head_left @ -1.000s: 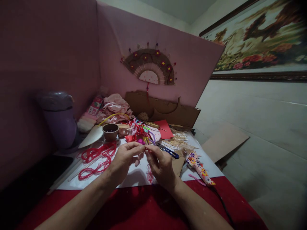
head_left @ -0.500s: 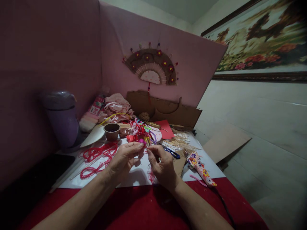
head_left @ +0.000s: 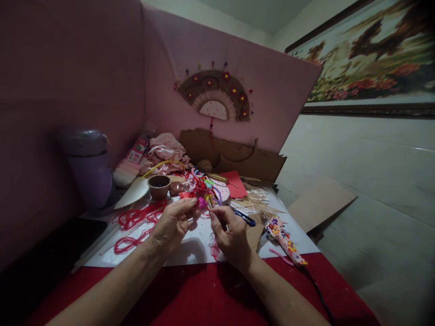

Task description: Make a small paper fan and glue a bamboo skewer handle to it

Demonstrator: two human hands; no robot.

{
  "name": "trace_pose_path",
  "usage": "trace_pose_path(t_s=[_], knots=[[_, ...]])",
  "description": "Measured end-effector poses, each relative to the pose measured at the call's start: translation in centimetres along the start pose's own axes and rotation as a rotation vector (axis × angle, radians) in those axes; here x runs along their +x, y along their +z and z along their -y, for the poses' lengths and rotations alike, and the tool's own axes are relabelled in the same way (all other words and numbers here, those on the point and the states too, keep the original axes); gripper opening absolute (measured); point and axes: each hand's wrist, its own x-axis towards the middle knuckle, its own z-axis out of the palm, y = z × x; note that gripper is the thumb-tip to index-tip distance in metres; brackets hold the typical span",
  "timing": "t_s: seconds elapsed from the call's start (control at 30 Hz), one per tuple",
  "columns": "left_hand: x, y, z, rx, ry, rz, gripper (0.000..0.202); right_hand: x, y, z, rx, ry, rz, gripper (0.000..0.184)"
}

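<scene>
Parted slightly, left hand (head_left: 173, 222) and right hand (head_left: 233, 236) pinch red thread (head_left: 213, 248), its tail hanging down.

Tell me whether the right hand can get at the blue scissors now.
Probably yes: the scissors lie just beyond the right hand on the white sheet, uncovered, but its fingers pinch red thread that must go first.

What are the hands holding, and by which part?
A red thread, pinched near its top by the fingers of the left hand and right hand; the rest dangles.
</scene>
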Motion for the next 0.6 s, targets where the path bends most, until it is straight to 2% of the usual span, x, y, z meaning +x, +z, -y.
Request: trace_pose_path(t_s=[0.17, 0.3, 0.37, 0.43, 0.5, 0.6], knots=[[0.2, 0.0, 0.0, 0.019, 0.019, 0.050, 0.009, 0.0, 0.0, 0.1, 0.002, 0.007, 0.000, 0.007], [0.3, 0.0, 0.4, 0.117, 0.022, 0.008, 0.014, 0.0, 0.0, 0.0, -0.009, 0.019, 0.005, 0.008], [0.4, 0.0, 0.8, 0.188, 0.033, 0.024, 0.014, 0.0, 0.0, 0.0, -0.020, 0.026, 0.000, 0.008], [0.4, 0.0, 1.1, 0.253, 0.072, 0.077, 0.009, 0.0, 0.0, -0.1, -0.024, 0.028, 0.007, 0.008], [0.5, 0.0, 1.4, 0.329, 0.131, 0.110, 0.014, 0.0, 0.0, -0.2, -0.008, 0.015, 0.039, 0.009], [0.6, -0.2, 1.5, 0.421, 0.218, 0.075, 0.024, 0.1, 0.0, -0.2, 0.031, -0.014, 0.102, 0.011]])
